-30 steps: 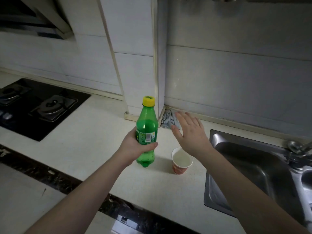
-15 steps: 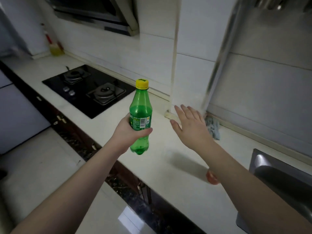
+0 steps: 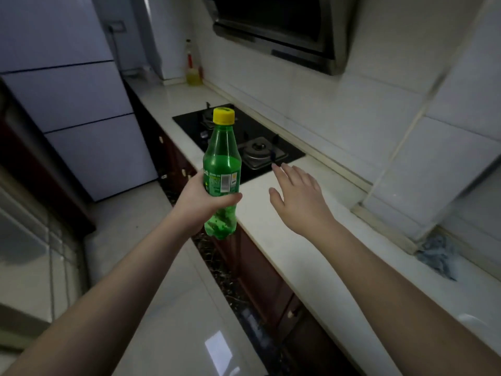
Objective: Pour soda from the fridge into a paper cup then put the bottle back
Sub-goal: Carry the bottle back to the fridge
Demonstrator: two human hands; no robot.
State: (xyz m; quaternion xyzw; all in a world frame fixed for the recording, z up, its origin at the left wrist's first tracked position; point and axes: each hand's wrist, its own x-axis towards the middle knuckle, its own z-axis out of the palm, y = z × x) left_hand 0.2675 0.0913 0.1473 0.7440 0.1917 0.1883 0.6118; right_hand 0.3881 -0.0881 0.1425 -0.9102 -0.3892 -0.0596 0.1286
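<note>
My left hand grips a green soda bottle round its label, upright, with its yellow cap screwed on, held in the air over the counter's front edge. My right hand hovers open, fingers spread, above the white counter just right of the bottle and holds nothing. The pale fridge stands at the far left, doors closed. The paper cup is out of view.
A black gas hob lies in the counter behind the bottle, with a range hood above. A yellow oil bottle stands at the far end. A crumpled grey cloth lies by the wall at right. Glossy floor tiles stretch below.
My view has swung left from the sink and paper cup toward the hob and fridge. The bottle left the counter in my left hand and travelled left; my right hand stayed open alongside.
</note>
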